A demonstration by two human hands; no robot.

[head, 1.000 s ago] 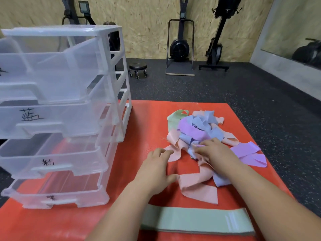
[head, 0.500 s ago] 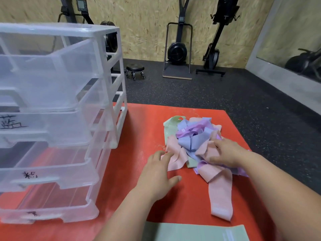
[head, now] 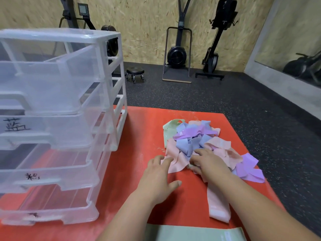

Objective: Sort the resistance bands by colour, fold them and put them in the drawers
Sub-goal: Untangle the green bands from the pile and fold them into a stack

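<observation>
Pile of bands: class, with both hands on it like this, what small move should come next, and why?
Probably draw the long pink band out of the pile: it trails clear towards the person from under the right hand, while the left hand rests on the pile's edge.

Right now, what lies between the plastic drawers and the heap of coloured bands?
In the head view, only bare red mat separates the drawers from the heap.
</observation>
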